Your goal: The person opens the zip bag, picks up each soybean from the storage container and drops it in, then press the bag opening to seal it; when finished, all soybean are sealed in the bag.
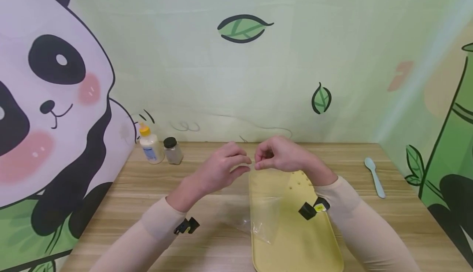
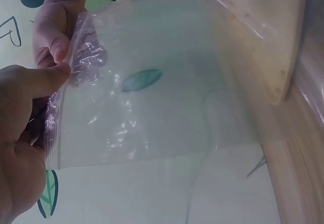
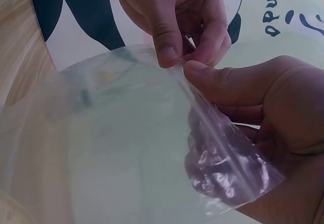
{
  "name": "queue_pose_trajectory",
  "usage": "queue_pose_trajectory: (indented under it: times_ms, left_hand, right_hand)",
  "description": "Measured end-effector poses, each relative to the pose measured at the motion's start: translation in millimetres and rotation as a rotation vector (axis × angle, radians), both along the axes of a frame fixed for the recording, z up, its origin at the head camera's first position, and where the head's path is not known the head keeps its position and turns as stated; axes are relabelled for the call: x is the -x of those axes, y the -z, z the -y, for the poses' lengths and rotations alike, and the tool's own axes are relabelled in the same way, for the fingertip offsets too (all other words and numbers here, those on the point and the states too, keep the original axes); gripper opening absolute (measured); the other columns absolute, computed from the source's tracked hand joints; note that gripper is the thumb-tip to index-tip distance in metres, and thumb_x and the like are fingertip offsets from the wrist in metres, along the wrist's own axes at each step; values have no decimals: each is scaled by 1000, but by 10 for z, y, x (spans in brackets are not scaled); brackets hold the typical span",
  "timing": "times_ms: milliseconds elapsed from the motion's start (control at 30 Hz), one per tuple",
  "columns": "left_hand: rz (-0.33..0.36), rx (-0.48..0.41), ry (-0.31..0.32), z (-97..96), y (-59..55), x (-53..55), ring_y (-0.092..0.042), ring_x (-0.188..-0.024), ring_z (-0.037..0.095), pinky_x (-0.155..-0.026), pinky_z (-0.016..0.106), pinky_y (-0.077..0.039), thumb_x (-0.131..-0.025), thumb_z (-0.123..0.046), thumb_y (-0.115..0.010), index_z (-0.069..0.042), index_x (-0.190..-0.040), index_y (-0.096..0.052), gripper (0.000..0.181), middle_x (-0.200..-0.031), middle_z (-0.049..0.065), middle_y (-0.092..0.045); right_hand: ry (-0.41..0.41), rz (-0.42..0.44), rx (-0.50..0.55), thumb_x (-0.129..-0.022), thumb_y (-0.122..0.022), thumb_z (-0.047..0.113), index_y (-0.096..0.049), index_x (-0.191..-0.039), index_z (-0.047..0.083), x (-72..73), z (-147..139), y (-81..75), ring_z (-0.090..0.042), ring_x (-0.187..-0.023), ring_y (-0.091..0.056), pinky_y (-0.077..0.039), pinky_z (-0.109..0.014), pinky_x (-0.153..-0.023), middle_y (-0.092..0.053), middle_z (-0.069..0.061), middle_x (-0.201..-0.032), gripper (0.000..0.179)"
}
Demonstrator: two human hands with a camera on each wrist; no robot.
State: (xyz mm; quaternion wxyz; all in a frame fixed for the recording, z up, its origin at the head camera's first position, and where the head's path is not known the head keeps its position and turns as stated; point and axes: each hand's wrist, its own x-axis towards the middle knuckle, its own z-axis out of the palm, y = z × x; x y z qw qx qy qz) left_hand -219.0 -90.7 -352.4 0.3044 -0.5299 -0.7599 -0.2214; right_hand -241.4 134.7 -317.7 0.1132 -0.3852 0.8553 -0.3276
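A clear plastic zip bag (image 1: 267,218) hangs from both hands, mouth edge up, and overlaps a yellow tray (image 1: 295,259) in the head view. My left hand (image 1: 226,166) pinches the mouth edge between thumb and fingers. Close beside it, my right hand (image 1: 281,155) pinches the same edge. In the left wrist view the seal strip of the zip bag (image 2: 142,112) runs along the fingers. The right wrist view has both thumb tips nearly meeting at the strip of the zip bag (image 3: 142,148), with some right fingers showing through the plastic.
At the back left of the wooden table (image 1: 207,247) stand a bottle with a yellow cap (image 1: 150,148) and a small jar with a black lid (image 1: 173,152). A pale blue spoon (image 1: 375,178) lies at the right. A printed cloth wall (image 1: 177,66) rises behind the table.
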Motion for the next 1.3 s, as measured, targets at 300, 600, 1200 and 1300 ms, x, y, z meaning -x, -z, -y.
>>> queue_pose_trajectory:
  times_ms: [300, 600, 1200, 1300]
  left_hand:
    - [-44, -22, 10, -23, 22, 6, -54, -80, 15, -68, 17, -47, -78, -3, -78, -4, -83, -74, 6, -84, 3, -63]
    - [-117, -44, 35, -32, 13, 14, -54, -79, 15, -69, 21, -47, -77, 1, -77, -3, -78, -74, 5, -83, 2, -65]
    - [-151, -12, 65, -7, 42, -48, -58, -83, 15, -76, 21, -51, -84, 2, -69, -4, -81, -72, 7, -85, 3, -66]
    - [-134, -11, 52, 1, 58, -47, -58, -82, 14, -75, 20, -51, -87, 0, -67, -3, -83, -73, 8, -84, 3, -67]
  right_hand:
    - [-24, 22, 25, -88, -71, 13, -66, -80, 11, -10, -3, 1, -9, -63, -52, -45, -22, -57, -59, 5, -70, 10]
    - [-37, 80, 70, -91, -66, 12, -64, -81, 10, 26, -1, 47, -11, -64, -48, -39, -21, -57, -54, 4, -70, 11]
    - [-43, 173, 66, -94, -61, 11, -62, -83, 7, 39, 16, 54, -10, -64, -44, -35, -21, -57, -51, 4, -71, 12]
    - [-60, 153, 38, -94, -61, 11, -61, -84, 7, 37, 20, 61, -10, -63, -44, -36, -20, -56, -51, 3, -71, 10]
